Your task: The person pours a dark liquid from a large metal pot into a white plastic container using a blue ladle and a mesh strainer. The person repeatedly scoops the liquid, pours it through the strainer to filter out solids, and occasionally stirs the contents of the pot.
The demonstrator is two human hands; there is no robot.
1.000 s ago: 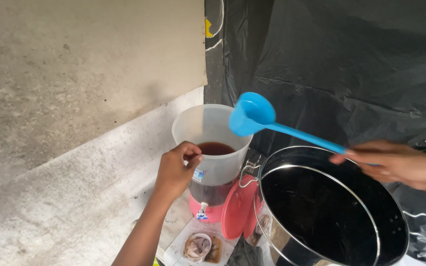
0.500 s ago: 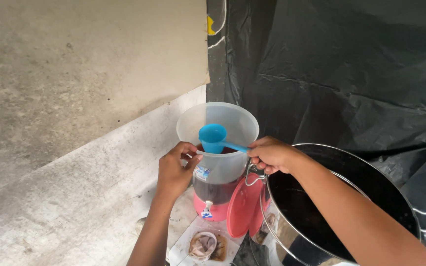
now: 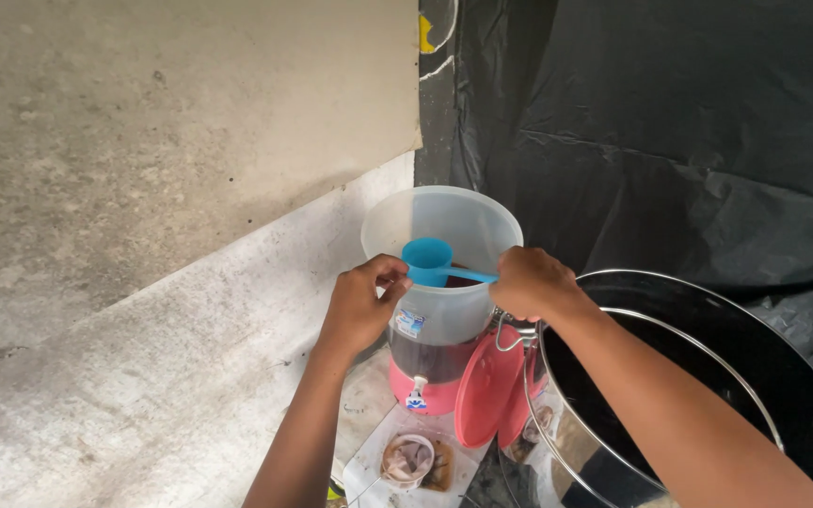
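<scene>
A clear plastic drink dispenser [image 3: 444, 226] on a pink base stands in the middle, partly filled with dark red liquid. My left hand [image 3: 361, 306] grips its near rim on the left side. My right hand [image 3: 531, 282] holds the handle of a blue ladle [image 3: 427, 258], whose cup sits just inside the dispenser's mouth, above the liquid. A large steel pot [image 3: 708, 395] with dark liquid stands at the lower right, under my right forearm.
A pink lid [image 3: 486, 390] leans between dispenser and pot. A small clear cup [image 3: 408, 459] sits on a white surface below the dispenser's tap. A grey concrete wall and ledge fill the left; black plastic sheeting hangs at the right.
My right hand swung the blue ladle from above the pot over to the dispenser's mouth, and it now sits slightly lower inside. My left hand stayed on the rim.
</scene>
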